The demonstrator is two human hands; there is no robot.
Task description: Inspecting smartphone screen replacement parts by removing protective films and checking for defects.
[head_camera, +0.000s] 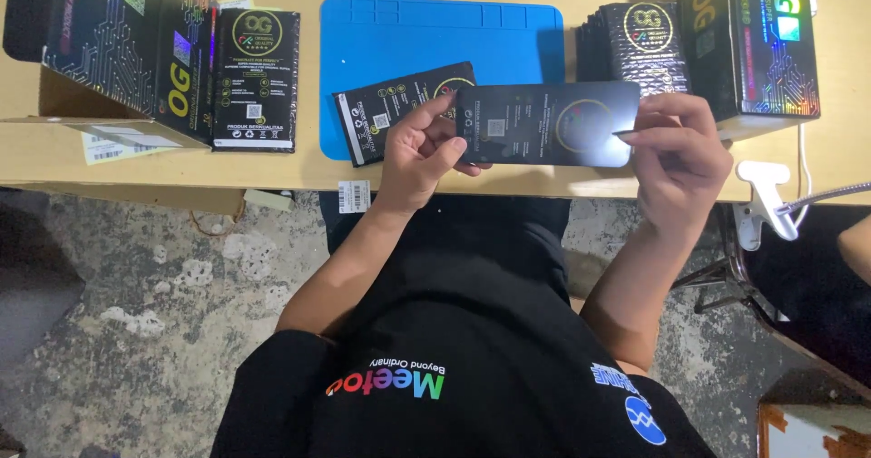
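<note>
Nearest to the camera is the person's black shirt (454, 349), and both bare forearms reach from it toward the wooden table (272, 172).

All places here are given from the blue mat (399, 32) that lies on the table. Just before the near edge of the mat, the left hand (419, 150) and the right hand (676, 154) hold one flat black packet (544, 122) between them, above the table edge. The left hand is half closed: its thumb and fingers pinch the left end of the packet. The right hand is curled too, and its fingertips grip the right end. The glossy face of the packet reflects light.

On the near part of the mat, behind the left hand, a second black packet (390, 113) lies tilted, partly hidden by the held one.

Left of the mat, a black packet (256, 82) lies flat on the table, and further left a big dark printed box (118, 50) stands. Right of the mat there is a stack of black packets (640, 45), and beside it another dark box (753, 45). Right of that box, a white clamp (767, 204) sits at the table edge.
</note>
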